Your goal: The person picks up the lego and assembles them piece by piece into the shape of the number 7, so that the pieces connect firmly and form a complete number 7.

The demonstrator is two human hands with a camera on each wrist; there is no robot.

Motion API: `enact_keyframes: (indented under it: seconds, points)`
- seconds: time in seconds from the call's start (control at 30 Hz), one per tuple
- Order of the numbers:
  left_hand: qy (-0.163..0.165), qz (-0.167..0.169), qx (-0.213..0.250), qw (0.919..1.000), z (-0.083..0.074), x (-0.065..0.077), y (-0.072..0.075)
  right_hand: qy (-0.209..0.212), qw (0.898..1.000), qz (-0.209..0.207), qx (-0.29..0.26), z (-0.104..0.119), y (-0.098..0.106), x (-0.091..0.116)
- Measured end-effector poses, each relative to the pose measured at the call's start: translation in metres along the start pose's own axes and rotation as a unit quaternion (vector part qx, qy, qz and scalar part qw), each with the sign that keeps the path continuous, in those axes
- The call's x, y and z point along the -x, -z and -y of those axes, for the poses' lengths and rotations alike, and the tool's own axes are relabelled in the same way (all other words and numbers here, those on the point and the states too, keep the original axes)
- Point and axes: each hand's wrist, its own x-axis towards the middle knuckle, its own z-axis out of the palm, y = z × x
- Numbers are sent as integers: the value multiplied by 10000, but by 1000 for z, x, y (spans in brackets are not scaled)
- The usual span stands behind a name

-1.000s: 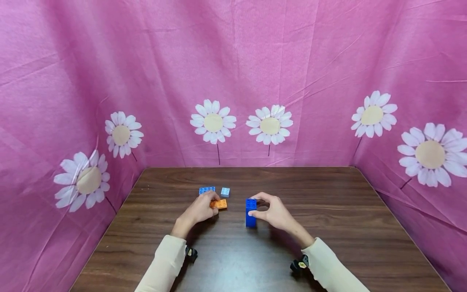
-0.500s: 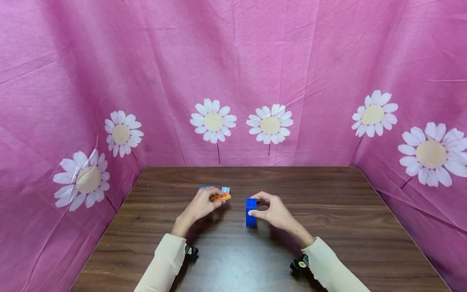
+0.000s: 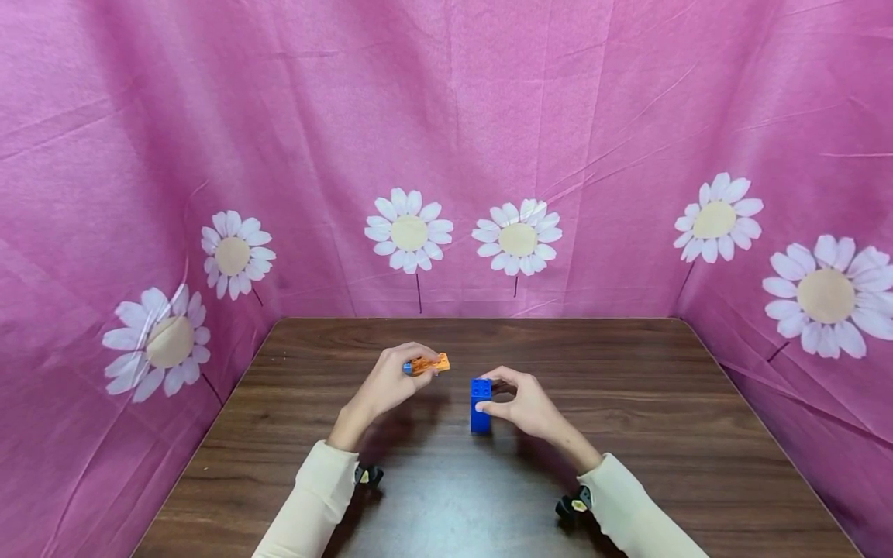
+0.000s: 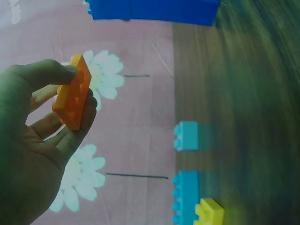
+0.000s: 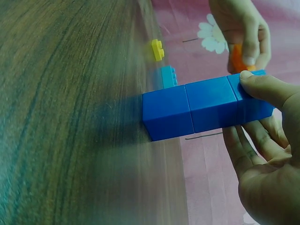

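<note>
My left hand (image 3: 391, 382) pinches an orange toy building brick (image 4: 74, 96) between thumb and fingers, held above the table. In the left wrist view the brick's hollow underside faces partly toward the camera. With thumb and fingers on opposite sides, my right hand (image 3: 528, 404) grips the top part of an upright blue brick stack (image 5: 206, 108). Several joints show along that stack, whose foot appears to stand on the table. The orange brick is to the left of the stack and apart from it.
Past the left hand, a small light blue brick (image 4: 188, 136) and a longer blue brick (image 4: 188, 197) stand on the wooden table (image 3: 628, 403). A yellow brick (image 4: 210, 213) is beside the longer one. A pink flowered cloth (image 3: 453, 116) rises behind the table.
My left hand has lifted the orange brick off the table and carried it up and slightly right, now covering most of the bricks behind it. My right hand and the stack have stayed put.
</note>
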Motion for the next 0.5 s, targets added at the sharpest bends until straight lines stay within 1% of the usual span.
enact_keyframes:
  seconds: [0.1,0.13,0.33,0.43,0.5]
  points:
    - [-126,5,32,9999,-10,-1,2,-29,10000,11,-4,-1,-1,-1]
    - [-216,-4,36,9998,-13,-2,2,-64,10000,19,-33,-2,-1,-1]
    - [-594,40,-123,9982,-27,-5,2,-86,9999,63,-106,-3,-1,0]
    - [-708,116,-154,9973,-34,-7,1,-106,9998,76,-117,-3,0,1]
    - [-718,218,-142,9971,-39,-9,0,-107,9998,85,-118,-2,0,1]
